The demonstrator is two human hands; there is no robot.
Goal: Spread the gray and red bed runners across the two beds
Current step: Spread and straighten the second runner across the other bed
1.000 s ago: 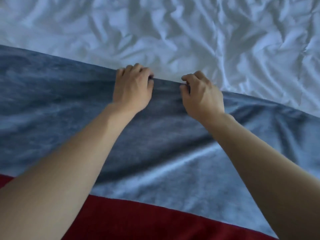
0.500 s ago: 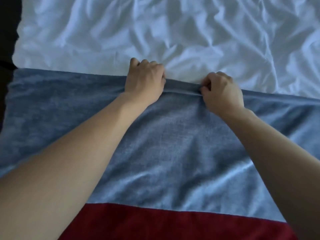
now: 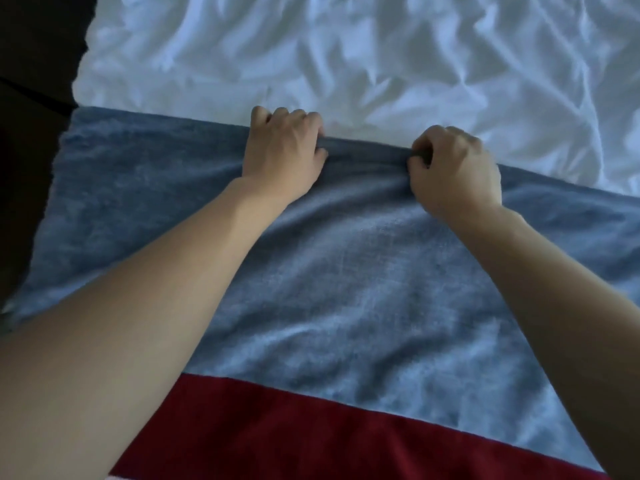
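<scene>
We grip the far edge of the gray runner (image 3: 346, 289) with both hands, left hand (image 3: 284, 154) and right hand (image 3: 453, 171); red runner (image 3: 294, 431) nearest, white bed sheet (image 3: 381, 64) beyond.

Gray runner (image 3: 346, 289): soft napped cloth, fleece-like, matt, with pale brushed streaks in the pile and shallow creases near its far edge, where the left hand (image 3: 282, 157) and right hand (image 3: 457, 171) bunch it into a small ridge. Red runner (image 3: 294, 434): deep red cloth, matt, with an even surface and finer texture than the gray; no weave can be made out. White sheet (image 3: 381, 57): thin, smooth woven cloth, heavily wrinkled all over, with a faint sheen on the crease tops.
</scene>
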